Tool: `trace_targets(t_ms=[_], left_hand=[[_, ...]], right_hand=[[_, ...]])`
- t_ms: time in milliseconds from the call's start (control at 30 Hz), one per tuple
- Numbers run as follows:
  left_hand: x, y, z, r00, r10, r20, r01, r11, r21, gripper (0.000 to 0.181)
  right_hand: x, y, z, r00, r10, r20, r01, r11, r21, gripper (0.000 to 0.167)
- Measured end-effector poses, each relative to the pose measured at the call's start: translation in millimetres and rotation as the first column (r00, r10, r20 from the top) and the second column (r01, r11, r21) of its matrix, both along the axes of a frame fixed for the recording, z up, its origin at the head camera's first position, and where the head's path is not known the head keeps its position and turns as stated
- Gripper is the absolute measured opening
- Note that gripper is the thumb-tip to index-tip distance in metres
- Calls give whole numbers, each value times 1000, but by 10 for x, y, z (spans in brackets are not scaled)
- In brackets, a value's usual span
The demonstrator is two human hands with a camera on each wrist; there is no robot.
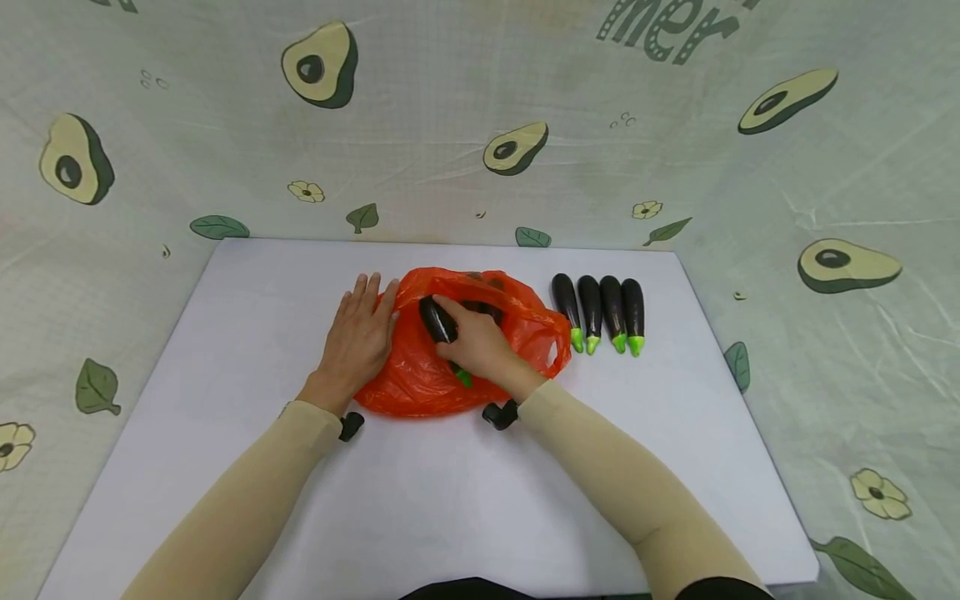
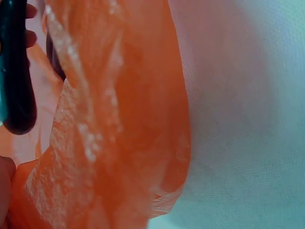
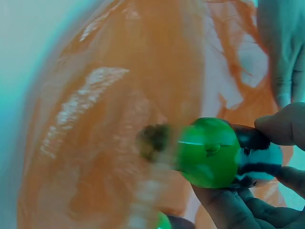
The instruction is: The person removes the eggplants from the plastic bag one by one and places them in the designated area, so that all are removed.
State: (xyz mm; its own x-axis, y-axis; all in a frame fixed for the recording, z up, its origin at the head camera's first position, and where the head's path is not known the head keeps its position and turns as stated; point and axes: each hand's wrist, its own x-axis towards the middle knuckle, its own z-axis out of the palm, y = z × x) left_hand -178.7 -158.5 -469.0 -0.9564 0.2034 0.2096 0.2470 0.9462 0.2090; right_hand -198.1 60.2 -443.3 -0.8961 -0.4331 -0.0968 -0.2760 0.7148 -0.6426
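Observation:
A red-orange plastic bag lies on the white table with its mouth spread. My right hand grips a dark eggplant over the mouth, its green cap towards me. Inside the bag, another dark eggplant shows partly; the rest of the contents is hidden. My left hand rests against the bag's left side with its fingers straight. In the left wrist view, a fingertip touches the bag's rim.
To the right of the bag, several eggplants lie side by side in a row, green caps towards me. A bag handle loop reaches close to them. Behind the table hangs a cloth printed with avocados.

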Motion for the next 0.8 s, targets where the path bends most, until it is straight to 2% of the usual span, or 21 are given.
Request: trace_targets(t_ms=[367, 600, 800], left_hand=[[11, 13, 1, 999, 16, 38, -16, 1000, 2, 60], [17, 11, -16, 999, 18, 29, -18, 1000, 6, 61], [12, 5, -18, 1000, 13, 28, -14, 1000, 19, 61]], right_hand=[[79, 194, 208, 997, -63, -38, 59, 994, -92, 83], [94, 417, 381, 988, -123, -97, 114, 989, -93, 81], [65, 610, 465, 973, -165, -163, 154, 985, -80, 81]])
